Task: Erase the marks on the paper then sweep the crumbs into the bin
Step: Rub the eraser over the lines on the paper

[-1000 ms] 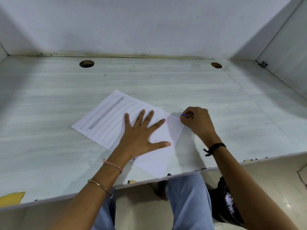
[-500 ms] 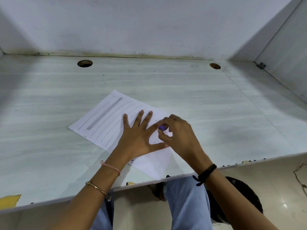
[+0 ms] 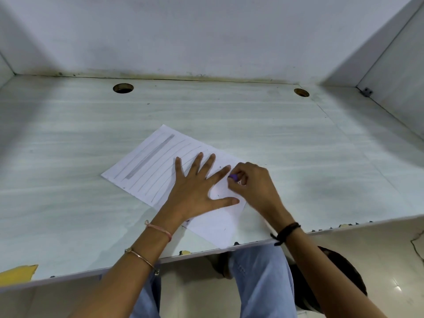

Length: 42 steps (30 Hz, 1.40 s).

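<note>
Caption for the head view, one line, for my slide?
Left hand pins the paper to the desk; right hand pinches a purple eraser against it.

A pale, streaked counter (image 3: 275, 125) sits between white walls. Near its far edge are a left hole (image 3: 123, 88) and a right hole (image 3: 301, 92). The back wall (image 3: 206, 31) meets it along a grimy seam. A bracket (image 3: 366, 91) sits at the far right corner. Glossy cream floor (image 3: 378, 260) shows below the near edge
</note>
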Each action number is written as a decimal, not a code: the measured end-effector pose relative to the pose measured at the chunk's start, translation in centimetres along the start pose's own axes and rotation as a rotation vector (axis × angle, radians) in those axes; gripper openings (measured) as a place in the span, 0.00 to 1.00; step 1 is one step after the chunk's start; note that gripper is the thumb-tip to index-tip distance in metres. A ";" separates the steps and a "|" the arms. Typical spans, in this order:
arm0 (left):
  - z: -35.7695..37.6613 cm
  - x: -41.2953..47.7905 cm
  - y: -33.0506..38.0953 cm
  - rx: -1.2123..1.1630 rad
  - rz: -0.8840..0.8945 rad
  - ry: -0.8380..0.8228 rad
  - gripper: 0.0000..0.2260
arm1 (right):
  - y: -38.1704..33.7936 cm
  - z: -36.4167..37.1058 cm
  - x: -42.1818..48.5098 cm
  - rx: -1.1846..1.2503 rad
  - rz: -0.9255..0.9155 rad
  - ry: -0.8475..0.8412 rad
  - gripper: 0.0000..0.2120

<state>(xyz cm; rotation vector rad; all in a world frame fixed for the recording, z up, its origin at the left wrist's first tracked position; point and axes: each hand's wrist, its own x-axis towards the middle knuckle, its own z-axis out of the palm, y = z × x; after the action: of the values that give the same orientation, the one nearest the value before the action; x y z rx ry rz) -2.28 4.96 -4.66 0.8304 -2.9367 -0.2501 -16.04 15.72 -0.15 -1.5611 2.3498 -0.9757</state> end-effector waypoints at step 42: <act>-1.4 -5.5 -4.4 -0.038 -0.154 0.013 0.22 | -6.0 3.3 -3.0 0.173 -0.074 -0.183 0.03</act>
<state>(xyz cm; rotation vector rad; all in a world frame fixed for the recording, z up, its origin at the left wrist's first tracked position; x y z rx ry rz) 4.88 3.95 -4.21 1.0501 -2.8490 -0.3074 -8.57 15.42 0.23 -1.6057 2.0417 -0.9769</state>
